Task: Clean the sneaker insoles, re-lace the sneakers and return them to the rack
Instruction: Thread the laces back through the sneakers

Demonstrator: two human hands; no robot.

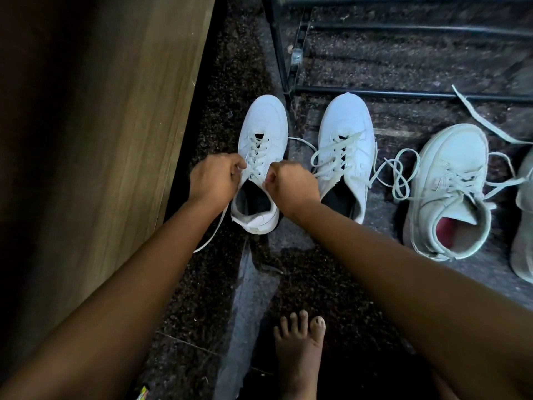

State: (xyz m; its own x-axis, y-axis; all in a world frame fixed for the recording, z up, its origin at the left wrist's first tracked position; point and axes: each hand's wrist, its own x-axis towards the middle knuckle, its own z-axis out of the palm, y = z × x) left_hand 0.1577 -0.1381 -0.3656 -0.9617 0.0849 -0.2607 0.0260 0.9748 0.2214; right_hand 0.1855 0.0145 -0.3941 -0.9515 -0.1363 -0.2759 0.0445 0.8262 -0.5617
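Observation:
A white sneaker (pixel 264 131) stands on the dark floor, toe pointing away, its lace (pixel 255 157) threaded up the eyelets. My left hand (pixel 213 179) pinches one lace end at the sneaker's left top eyelets. My right hand (pixel 291 184) pinches the other end on the right side. A loose lace tail (pixel 212 232) trails below my left wrist. Its partner, a second white sneaker (pixel 346 134), sits to the right with slack laces. A bulkier white sneaker (pixel 450 183) with a red insole lies farther right, laces loose.
A black metal shoe rack (pixel 403 93) stands behind the sneakers. A wooden cabinet side (pixel 115 111) runs along the left. A stray lace (pixel 484 119) lies near the rack. Part of another shoe (pixel 523 226) shows at the right edge. My bare foot (pixel 300 350) rests on the floor.

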